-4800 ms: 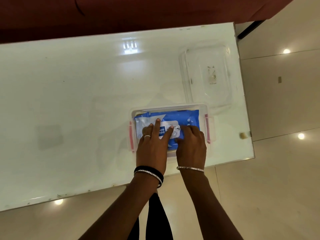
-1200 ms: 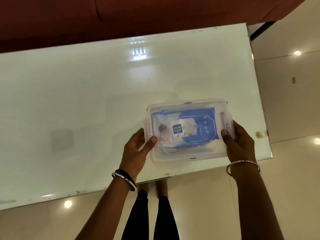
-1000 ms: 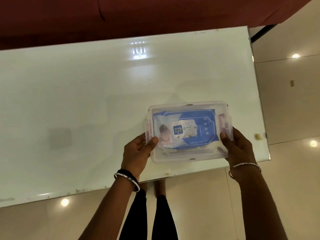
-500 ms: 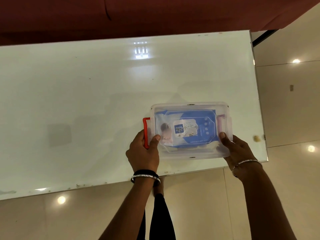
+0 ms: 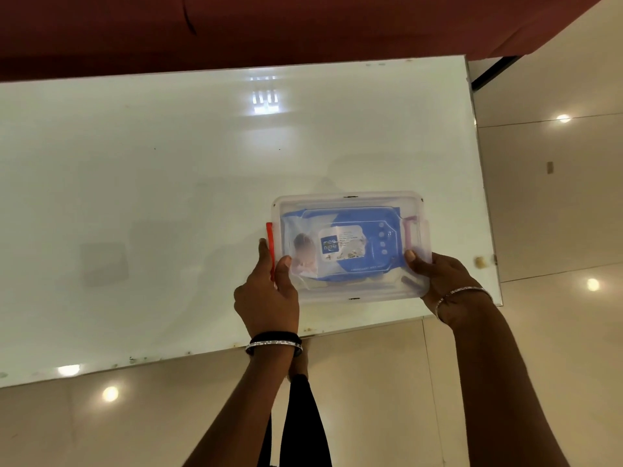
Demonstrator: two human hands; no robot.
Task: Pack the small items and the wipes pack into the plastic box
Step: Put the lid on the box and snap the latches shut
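The clear plastic box (image 5: 350, 294) sits near the front right of the white table with its clear lid on. Through the lid I see the blue wipes pack (image 5: 367, 237) lying flat inside; the small items under it are hard to make out. My left hand (image 5: 266, 294) grips the box's left end, fingers around the red latch (image 5: 269, 237), thumb on the lid. My right hand (image 5: 438, 274) holds the box's right front corner, thumb on the lid just below the pink latch (image 5: 409, 234).
The white glossy table (image 5: 168, 197) ends just in front of the box and a little to its right. A small beige bit (image 5: 479, 261) lies near the right edge. Tiled floor lies below and right; a dark red wall runs behind.
The lid, earlier lying apart on the table, now covers the box. Both hands moved from pressing the wipes pack to the box's ends. The left latch now stands up red under my left fingers.
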